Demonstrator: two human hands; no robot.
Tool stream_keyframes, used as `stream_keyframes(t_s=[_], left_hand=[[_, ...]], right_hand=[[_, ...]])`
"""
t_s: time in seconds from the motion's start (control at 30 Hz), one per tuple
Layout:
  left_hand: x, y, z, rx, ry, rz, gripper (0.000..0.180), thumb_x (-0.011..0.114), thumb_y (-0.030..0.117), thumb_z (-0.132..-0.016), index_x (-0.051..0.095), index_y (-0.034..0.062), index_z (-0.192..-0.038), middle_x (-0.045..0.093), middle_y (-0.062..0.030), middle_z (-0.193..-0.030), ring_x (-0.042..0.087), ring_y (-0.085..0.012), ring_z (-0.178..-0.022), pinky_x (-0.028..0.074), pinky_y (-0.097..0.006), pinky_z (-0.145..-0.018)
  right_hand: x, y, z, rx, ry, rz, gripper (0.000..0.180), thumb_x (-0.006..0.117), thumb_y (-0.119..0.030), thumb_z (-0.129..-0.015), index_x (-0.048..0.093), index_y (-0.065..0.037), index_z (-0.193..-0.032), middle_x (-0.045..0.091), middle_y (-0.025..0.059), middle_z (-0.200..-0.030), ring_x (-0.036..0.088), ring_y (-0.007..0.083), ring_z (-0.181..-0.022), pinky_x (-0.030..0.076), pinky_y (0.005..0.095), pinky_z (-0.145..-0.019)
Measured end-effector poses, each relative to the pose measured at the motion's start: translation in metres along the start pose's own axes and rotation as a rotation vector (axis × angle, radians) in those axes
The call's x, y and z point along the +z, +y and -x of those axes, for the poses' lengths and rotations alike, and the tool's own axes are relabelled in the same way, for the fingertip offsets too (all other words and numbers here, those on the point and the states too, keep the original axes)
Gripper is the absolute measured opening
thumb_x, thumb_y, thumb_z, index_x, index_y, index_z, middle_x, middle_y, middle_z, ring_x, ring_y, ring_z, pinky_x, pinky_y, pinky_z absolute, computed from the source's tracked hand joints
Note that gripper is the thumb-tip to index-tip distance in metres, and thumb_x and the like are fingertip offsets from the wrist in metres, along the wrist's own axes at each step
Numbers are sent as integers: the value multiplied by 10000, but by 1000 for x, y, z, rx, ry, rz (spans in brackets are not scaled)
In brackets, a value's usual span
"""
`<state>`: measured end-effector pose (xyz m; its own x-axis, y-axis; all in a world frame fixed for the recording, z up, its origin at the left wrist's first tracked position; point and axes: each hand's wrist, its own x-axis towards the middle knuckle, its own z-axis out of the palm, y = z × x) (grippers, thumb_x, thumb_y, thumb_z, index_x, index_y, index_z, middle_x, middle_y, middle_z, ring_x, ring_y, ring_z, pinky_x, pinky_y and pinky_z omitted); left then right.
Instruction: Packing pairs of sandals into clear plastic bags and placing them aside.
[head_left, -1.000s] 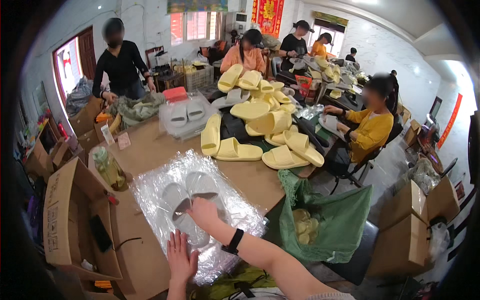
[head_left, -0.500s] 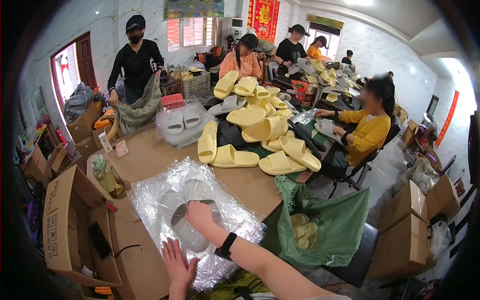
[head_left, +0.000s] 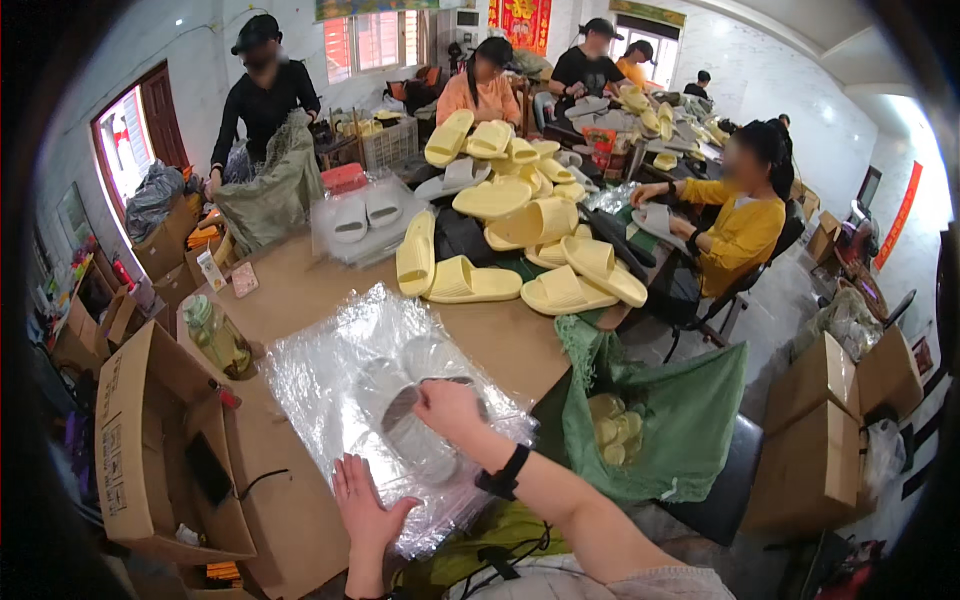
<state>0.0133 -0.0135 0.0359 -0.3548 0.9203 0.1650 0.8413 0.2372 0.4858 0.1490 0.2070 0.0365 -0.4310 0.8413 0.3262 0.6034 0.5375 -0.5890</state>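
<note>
A pair of grey slide slippers (head_left: 418,440) lies under clear film on a stack of transparent plastic bags (head_left: 318,360) in front of me. My right hand (head_left: 450,408) is closed over the slippers' straps, its fingers pinching what looks like the film of the top bag; the fingertips are partly hidden. Palm down, my left hand (head_left: 368,505) rests on the near left part of the stack beside the slippers, fingers stretched out and holding nothing.
A heap of yellow slippers (head_left: 490,283) fills the table's far side, near a bagged white pair (head_left: 365,218). Left are a bottle (head_left: 216,338) and an open carton (head_left: 150,450); right, a green sack (head_left: 650,430) holding slippers. Co-workers sit and stand beyond.
My right hand, still closed, has shifted slightly right over the slippers, and the film above them looks cloudier. My left hand stays flat. The far-left person has raised the sack a little.
</note>
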Motion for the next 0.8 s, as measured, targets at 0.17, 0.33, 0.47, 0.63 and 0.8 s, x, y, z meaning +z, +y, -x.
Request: stream_keyframes(t_s=[0.17, 0.33, 0.47, 0.63, 0.8], left_hand=[[8, -18, 1, 112, 23, -98, 1190, 809, 643, -652, 327, -43, -1497, 290, -306, -1570, 168, -463, -1499, 163, -556, -1210], [11, -12, -4, 81, -24, -106, 1156, 770, 666, -699, 329, -39, -1502, 263, -303, -1586, 157, -465, -1502, 147, -551, -1212], [11, -13, -1, 78, -28, -108, 1134, 738, 678, -734, 319, -31, -1514, 243, -291, -1600, 154, -452, -1508, 136, -546, -1215], [4, -21, 5, 65, -30, -161, 1126, 711, 694, -753, 306, -13, -1530, 219, -260, -1622, 146, -436, -1517, 138, -543, -1215], [8, -24, 5, 83, -7, -162, 1117, 715, 682, -755, 310, -16, -1527, 221, -262, -1620, 137, -440, -1517, 142, -549, -1213]], right_hand=[[-57, 20, 41, 52, -20, 4, 220, 658, -281, -809, 625, -64, -796, 671, 148, -797, 662, 363, -750, 517, 467, -663], [-105, 81, 109, 203, 133, -193, 188, 720, -219, -770, 668, -58, -852, 641, 130, -751, 639, 285, -662, 514, 371, -633], [-145, 127, 154, 448, 465, -729, 125, 648, -50, -879, 690, 13, -978, 680, 19, -815, 599, 95, -734, 485, 265, -671], [-171, 295, 201, 422, 823, -748, 133, 623, -80, -907, 679, 35, -942, 678, 4, -817, 593, 98, -734, 476, 276, -654], [-153, 413, 232, 960, 993, -412, 330, 661, -282, -880, 690, 44, -837, 698, 109, -735, 639, 181, -698, 502, 347, -668]])
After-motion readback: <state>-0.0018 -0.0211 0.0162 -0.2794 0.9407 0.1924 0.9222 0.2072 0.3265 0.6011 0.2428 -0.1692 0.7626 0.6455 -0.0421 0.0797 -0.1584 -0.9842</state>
